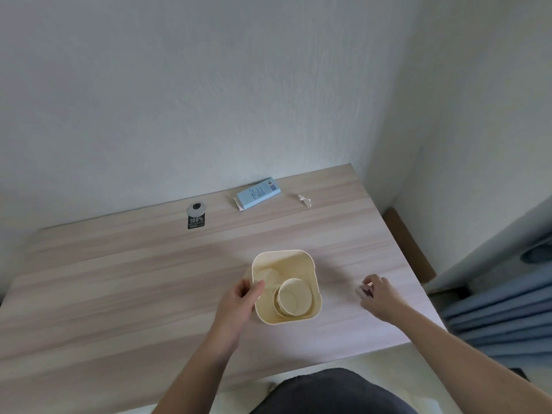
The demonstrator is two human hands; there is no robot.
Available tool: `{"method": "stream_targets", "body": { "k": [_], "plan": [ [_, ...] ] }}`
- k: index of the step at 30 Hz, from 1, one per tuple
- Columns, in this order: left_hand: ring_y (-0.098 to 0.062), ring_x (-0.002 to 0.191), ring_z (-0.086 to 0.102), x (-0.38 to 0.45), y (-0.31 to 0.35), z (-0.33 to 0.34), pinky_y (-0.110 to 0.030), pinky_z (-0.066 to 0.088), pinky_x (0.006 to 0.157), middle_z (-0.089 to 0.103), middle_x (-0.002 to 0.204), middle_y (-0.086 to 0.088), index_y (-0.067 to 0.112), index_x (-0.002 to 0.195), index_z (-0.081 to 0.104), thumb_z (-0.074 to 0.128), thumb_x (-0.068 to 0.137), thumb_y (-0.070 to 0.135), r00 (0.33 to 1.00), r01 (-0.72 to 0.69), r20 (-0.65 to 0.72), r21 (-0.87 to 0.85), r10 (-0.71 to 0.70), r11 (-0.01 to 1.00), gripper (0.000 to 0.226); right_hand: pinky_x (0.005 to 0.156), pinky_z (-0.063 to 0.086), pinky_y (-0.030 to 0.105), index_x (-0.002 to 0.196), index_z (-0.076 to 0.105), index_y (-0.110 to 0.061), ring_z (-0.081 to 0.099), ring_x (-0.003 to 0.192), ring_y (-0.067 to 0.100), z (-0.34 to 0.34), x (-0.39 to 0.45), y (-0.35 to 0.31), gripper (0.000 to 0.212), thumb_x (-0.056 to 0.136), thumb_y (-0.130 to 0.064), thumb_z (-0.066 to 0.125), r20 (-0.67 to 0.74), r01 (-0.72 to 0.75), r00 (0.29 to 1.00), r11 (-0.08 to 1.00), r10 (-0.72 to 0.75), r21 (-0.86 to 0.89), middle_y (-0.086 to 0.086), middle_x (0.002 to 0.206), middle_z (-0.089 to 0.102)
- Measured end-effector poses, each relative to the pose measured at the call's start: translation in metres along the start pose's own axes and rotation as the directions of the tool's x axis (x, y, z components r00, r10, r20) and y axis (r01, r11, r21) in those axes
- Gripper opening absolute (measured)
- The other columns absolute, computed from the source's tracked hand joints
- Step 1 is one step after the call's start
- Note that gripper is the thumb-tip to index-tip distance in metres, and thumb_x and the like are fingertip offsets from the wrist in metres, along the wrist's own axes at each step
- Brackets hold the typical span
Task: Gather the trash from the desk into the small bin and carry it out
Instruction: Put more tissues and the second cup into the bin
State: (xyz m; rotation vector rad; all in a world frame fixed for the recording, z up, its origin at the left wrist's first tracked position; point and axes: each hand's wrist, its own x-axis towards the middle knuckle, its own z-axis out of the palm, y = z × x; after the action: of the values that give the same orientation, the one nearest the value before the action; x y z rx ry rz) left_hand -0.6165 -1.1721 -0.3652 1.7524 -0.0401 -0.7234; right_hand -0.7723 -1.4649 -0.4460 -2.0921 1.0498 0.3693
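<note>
On the desk: one small bin (286,286) stands near the front edge, between both hands.
Left hand (239,303): its grip is pinched on the bin's near-left rim, thumb inside the wall.
Right hand (379,295): its grip is closing on a small dark scrap (366,291) just right of the bin; firm pinch or not, I cannot tell.
Inside the bin: one paper cup (294,297) and some pale crumpled wrapping.
Left to collect: one blue box (258,193) and one crumpled paper bit (304,200), both near the wall.
Not trash, probably: one round cable cap with a black sticker (196,218).
Doing it well: keep the bin steady, lift the scrap clear of the desk (119,279), release it over the opening.
</note>
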Motion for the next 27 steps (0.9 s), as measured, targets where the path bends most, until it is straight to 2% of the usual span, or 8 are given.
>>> {"method": "stream_targets", "body": {
  "k": [3,6,8,12,16,19,23,27],
  "plan": [
    [-0.014,0.062,0.053,0.005,-0.004,-0.009,-0.033,0.041,0.067,0.055,0.066,0.001,0.016,0.073,0.056,0.068,0.065,0.057,1.0,0.002,-0.001,0.004,-0.002,1.0,0.043,0.059,0.046,0.029,0.106,0.058,-0.017,0.06,0.07,0.019,-0.007,-0.012,-0.027,0.026,0.091,-0.039,0.056,0.021,-0.063,0.998,0.914,0.06,0.401,0.007,0.092,0.065],
    [-0.013,0.064,0.056,0.01,-0.008,-0.017,-0.032,0.043,0.069,0.057,0.067,0.002,0.014,0.075,0.058,0.067,0.064,0.058,1.0,0.02,0.011,0.02,-0.02,1.0,0.046,0.059,0.051,0.029,0.089,0.073,-0.016,0.069,0.071,0.02,-0.012,-0.025,-0.051,0.028,0.094,-0.03,0.05,0.213,-0.192,0.977,0.499,0.016,0.845,0.009,0.09,0.073],
    [-0.013,0.065,0.057,0.012,-0.01,-0.023,-0.032,0.043,0.069,0.059,0.067,0.002,0.01,0.076,0.059,0.067,0.066,0.056,0.999,0.022,0.027,0.019,-0.022,1.0,0.048,0.063,0.052,0.03,0.095,0.073,-0.013,0.072,0.074,0.017,-0.013,-0.033,-0.067,0.026,0.094,-0.023,0.049,0.243,-0.213,0.966,0.253,-0.093,0.944,0.008,0.094,0.075],
    [-0.014,0.065,0.057,0.017,-0.011,-0.034,-0.033,0.043,0.069,0.059,0.068,0.001,0.002,0.078,0.059,0.068,0.068,0.054,0.999,0.021,0.035,-0.005,-0.021,1.0,0.054,0.078,0.051,0.034,0.111,0.068,-0.012,0.069,0.087,0.017,-0.011,-0.047,-0.106,0.024,0.092,-0.024,0.06,0.17,-0.11,0.958,0.255,-0.229,0.961,0.007,0.102,0.073],
    [-0.013,0.062,0.055,0.024,-0.014,-0.044,-0.031,0.042,0.068,0.057,0.064,0.004,0.014,0.072,0.059,0.07,0.067,0.051,0.998,0.043,0.05,-0.03,-0.041,0.999,0.039,0.075,0.052,0.03,0.107,0.068,-0.02,0.067,0.086,0.019,-0.009,-0.067,-0.148,0.018,0.09,-0.016,0.065,-0.002,0.206,0.953,0.64,-0.304,0.74,0.007,0.095,0.073],
    [-0.008,0.057,0.059,0.027,-0.016,-0.052,-0.021,0.046,0.06,0.06,0.06,0.009,0.022,0.065,0.06,0.073,0.065,0.05,0.995,0.05,0.084,-0.063,-0.044,0.997,0.03,0.074,0.052,0.02,0.096,0.074,-0.03,0.066,0.081,0.011,-0.003,-0.083,-0.179,0.018,0.081,-0.018,0.075,-0.158,0.478,0.877,0.788,-0.454,0.388,0.0,0.094,0.067],
    [-0.008,0.059,0.064,0.031,-0.021,-0.062,-0.019,0.049,0.058,0.065,0.064,0.005,0.019,0.07,0.064,0.074,0.078,0.038,0.993,0.069,0.1,-0.079,-0.061,0.994,0.023,0.076,0.054,0.034,0.099,0.077,-0.014,0.061,0.082,0.026,0.015,-0.095,-0.209,0.021,0.079,-0.01,0.076,-0.27,0.73,0.629,0.674,-0.729,-0.117,0.007,0.09,0.06],
    [-0.009,0.057,0.062,0.03,-0.028,-0.07,-0.019,0.049,0.054,0.063,0.063,0.004,0.019,0.068,0.063,0.074,0.082,0.028,0.992,0.079,0.111,-0.1,-0.068,0.992,0.02,0.066,0.053,0.043,0.091,0.077,-0.011,0.061,0.072,0.03,0.039,-0.101,-0.226,0.014,0.077,-0.011,0.078,-0.243,0.75,0.532,0.585,-0.811,-0.308,0.008,0.08,0.064]
  ]
}}
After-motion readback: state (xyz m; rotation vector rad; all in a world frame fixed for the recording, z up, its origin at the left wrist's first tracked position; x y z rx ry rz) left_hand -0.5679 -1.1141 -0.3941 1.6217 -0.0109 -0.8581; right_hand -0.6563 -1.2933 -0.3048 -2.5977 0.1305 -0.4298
